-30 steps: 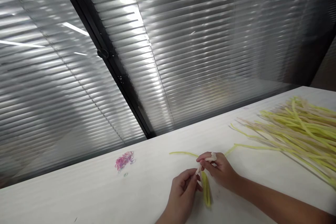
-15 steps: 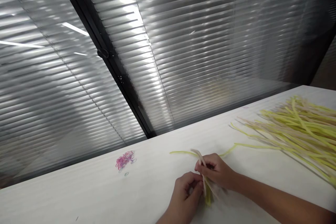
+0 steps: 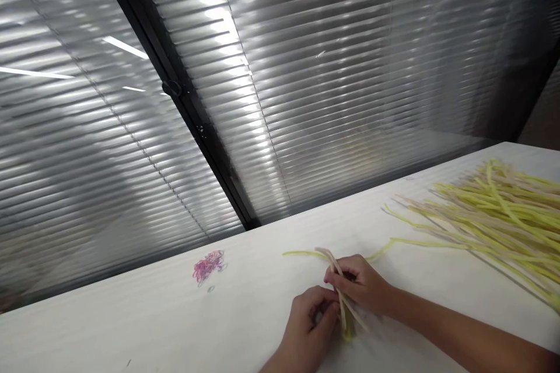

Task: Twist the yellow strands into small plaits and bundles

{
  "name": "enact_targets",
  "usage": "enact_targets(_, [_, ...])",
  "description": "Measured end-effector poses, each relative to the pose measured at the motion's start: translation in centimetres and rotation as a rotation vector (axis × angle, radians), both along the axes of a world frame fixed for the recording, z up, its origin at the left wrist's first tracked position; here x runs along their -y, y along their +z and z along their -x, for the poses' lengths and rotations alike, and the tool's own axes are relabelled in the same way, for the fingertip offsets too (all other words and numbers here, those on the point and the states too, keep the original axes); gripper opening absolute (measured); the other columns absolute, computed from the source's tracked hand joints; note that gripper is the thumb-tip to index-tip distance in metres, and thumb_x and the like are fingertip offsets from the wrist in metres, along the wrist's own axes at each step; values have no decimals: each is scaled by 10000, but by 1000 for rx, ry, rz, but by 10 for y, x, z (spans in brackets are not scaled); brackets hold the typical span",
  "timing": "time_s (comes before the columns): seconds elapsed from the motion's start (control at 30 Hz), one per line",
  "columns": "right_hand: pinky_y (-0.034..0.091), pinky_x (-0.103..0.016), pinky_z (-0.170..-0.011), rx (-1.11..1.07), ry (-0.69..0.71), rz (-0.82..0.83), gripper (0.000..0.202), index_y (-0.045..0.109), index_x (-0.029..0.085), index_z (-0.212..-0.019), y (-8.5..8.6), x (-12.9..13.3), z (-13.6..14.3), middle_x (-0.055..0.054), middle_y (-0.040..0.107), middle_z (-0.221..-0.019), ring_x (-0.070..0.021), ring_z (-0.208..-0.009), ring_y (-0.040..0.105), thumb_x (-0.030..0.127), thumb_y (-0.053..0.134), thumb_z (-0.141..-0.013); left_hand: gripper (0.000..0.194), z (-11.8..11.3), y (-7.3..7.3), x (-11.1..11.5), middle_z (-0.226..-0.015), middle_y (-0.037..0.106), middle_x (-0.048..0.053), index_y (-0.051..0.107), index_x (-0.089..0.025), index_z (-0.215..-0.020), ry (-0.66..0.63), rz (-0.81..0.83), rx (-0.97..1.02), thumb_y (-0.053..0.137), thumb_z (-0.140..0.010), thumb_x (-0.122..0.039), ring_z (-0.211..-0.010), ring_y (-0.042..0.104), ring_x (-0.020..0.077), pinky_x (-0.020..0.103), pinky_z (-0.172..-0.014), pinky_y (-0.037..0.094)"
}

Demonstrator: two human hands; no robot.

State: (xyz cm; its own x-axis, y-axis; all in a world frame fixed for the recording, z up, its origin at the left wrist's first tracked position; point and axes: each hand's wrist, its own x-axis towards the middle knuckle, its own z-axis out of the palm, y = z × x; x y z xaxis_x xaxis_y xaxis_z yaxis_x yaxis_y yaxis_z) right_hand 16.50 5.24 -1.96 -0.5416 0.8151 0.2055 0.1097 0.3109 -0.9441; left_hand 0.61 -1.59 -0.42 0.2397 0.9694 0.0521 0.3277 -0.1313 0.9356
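My right hand and my left hand meet over a white table, both pinching a small folded bundle of yellow and beige fuzzy stems. A beige stem loops up above my right fingers. One loose yellow stem lies on the table just behind the hands, and another runs from them toward the pile at the right.
A large pile of yellow and beige stems covers the table's right side. A small heap of pink rubber bands lies to the left of my hands. Frosted glass with blinds and a black frame rises behind the table's far edge.
The beige stem that sat across my right fingers has been folded up and over the yellow bundle. My hands have drawn closer together; the pile and bands have not moved.
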Motion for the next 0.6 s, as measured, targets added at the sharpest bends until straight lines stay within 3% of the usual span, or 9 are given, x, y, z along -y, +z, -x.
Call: enact_targets(0.6, [282,-205,-501,77,22,-121,386,532,152,-599,0,0,-1,34,426,-548,-75,-523,345,422,461,-866,211,1,-7,1,-820,651,74,659,-151,-857,-48,-80,-34,498,-856,-286,-740,551,155,251,-692,429])
